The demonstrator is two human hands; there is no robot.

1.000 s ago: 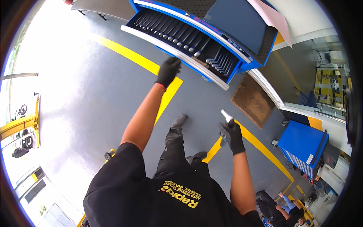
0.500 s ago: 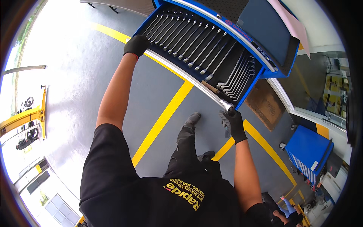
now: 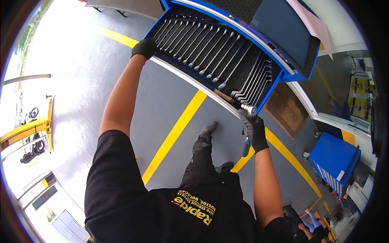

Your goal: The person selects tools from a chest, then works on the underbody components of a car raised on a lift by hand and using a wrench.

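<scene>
My left hand (image 3: 144, 48), in a black glove, is closed over the left end of the front edge of an open blue tool drawer (image 3: 178, 72). Many combination wrenches (image 3: 204, 52) lie side by side in it, beside a set of offset wrenches (image 3: 253, 83) at its right end. My right hand (image 3: 254, 131), gloved too, is closed round a ratchet (image 3: 246, 148). Its chrome head (image 3: 248, 109) shows above the fingers, near the drawer's front right corner, and its dark, blue-tinged handle sticks out below. A brown strip-like piece (image 3: 223, 95) lies inside the drawer's front edge.
The drawer belongs to a blue tool cabinet (image 3: 302, 73) with a dark panel on top. A brown mat (image 3: 285, 111) lies to its right, and another blue cabinet (image 3: 334, 156) stands farther right. Yellow lines (image 3: 174, 135) cross the grey floor. A person (image 3: 314, 224) is at the lower right.
My right hand has turned and shifted slightly right, bringing the ratchet's head over the drawer's corner and more of its handle into sight. My left hand stays on the drawer edge.
</scene>
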